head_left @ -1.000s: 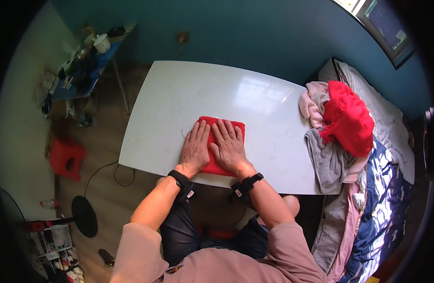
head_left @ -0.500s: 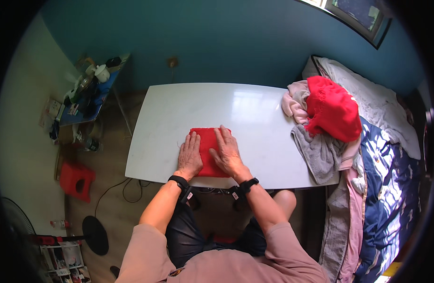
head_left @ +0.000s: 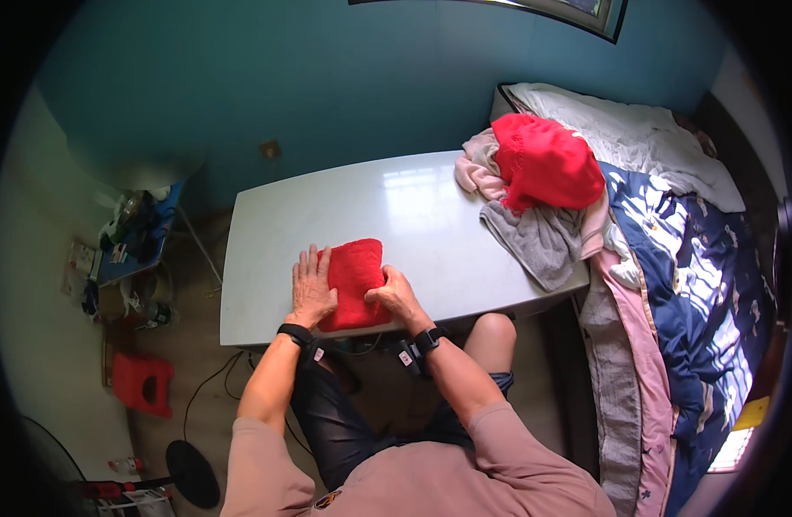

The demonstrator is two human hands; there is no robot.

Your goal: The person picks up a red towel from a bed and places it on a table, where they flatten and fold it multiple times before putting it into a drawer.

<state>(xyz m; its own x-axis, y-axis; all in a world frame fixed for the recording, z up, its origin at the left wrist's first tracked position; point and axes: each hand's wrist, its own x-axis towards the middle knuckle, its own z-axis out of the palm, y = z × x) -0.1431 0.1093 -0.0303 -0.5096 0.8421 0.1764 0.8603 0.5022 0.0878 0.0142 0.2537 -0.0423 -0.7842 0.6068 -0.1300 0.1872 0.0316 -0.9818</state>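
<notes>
A folded red towel (head_left: pixel 354 280) lies near the front edge of the white table (head_left: pixel 275 220), shaped into a neat rectangle. My left hand (head_left: pixel 311 289) rests along its left side, fingers stretched out and apart, thumb toward the cloth. On the right side, my right hand (head_left: pixel 397 297) has its thumb on top of the towel and its fingers curled at the edge, gripping it. The fingertips of that hand are partly hidden.
On the table's right end sits a heap with a crumpled red cloth (head_left: pixel 546 164), a grey towel (head_left: pixel 538 246) and pink fabric. A bed with a blue patterned quilt (head_left: pixel 650 228) stands beside it. At left are a red stool (head_left: pixel 143 385) and a fan base (head_left: pixel 192 474).
My right hand has gone from lying flat on the towel to gripping its right edge. The towel is now slightly tilted, and the whole view has turned a little to the right.
</notes>
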